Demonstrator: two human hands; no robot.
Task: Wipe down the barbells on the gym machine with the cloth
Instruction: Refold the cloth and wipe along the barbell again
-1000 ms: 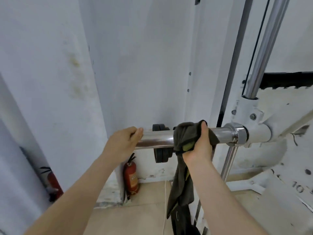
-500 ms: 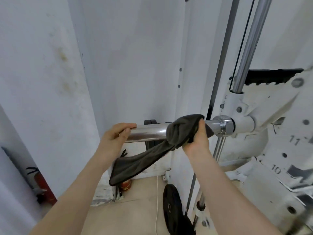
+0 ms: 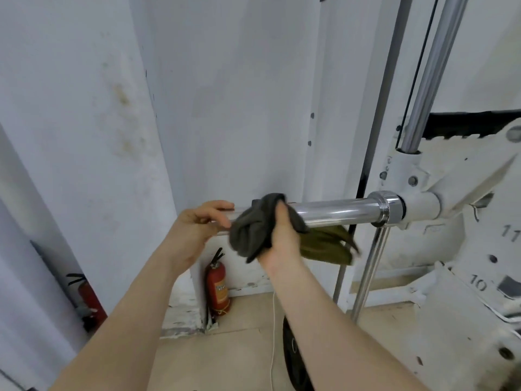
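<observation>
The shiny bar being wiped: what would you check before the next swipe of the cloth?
1. Right hand grips the cloth: ok.
2. Cloth bunched against the bar: ok.
3. Left hand holds the bar's free end: ok.
4. Bare chrome from cloth to collar, nothing in the way: ok.
5. Cloth's loose green tail clear of the machine frame: cannot tell, blurred.
6. Bar already clean: cannot tell.

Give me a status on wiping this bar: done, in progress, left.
Looks done: the bare chrome of the barbell between cloth and collar shines. In hand: the right hand grips the cloth bunched round the bar, while the left hand holds its end. Left: the end under the left hand; other bars are out of view.
</observation>
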